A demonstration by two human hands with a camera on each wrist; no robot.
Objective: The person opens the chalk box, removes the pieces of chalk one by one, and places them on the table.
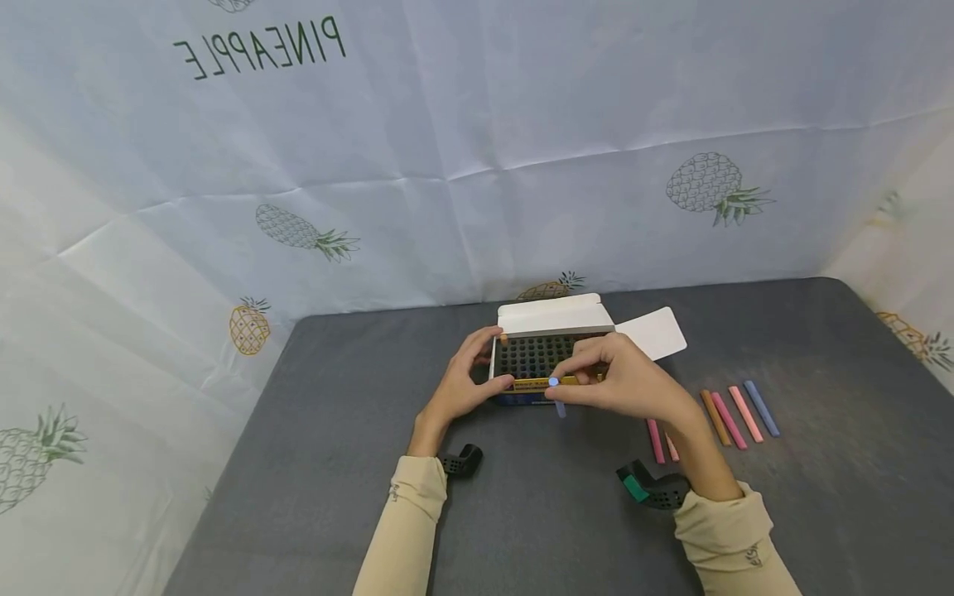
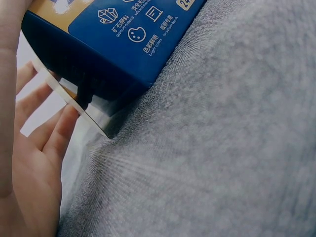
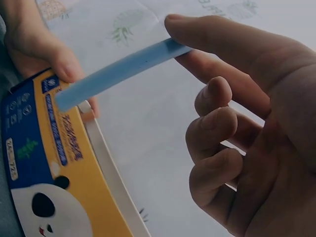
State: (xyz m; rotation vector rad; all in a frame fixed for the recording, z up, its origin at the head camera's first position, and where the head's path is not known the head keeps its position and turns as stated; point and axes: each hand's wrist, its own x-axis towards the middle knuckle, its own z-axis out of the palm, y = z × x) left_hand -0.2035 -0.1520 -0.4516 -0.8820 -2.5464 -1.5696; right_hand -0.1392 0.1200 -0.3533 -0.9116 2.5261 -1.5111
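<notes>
A blue chalk stick (image 1: 560,402) is pinched by its upper end between the thumb and forefinger of my right hand (image 1: 626,382). It tilts down in front of the open chalk box (image 1: 531,385), and the other right fingers curl in loosely. My left hand (image 1: 464,385) grips the box at its left end, thumb on the front edge and fingers round the back corner. Inside the box, a black grid of holes has one orange chalk (image 1: 503,339) in its back left corner. The right wrist view shows the box's yellow and blue front (image 3: 94,182) with a panda.
Right of the box lie a brown chalk (image 1: 715,417), a magenta chalk (image 1: 729,420), a pink chalk (image 1: 746,414) and a blue chalk (image 1: 762,409). Another magenta chalk (image 1: 655,441) lies near my right wrist. The box's white lid (image 1: 555,315) and side flap (image 1: 654,333) stand open.
</notes>
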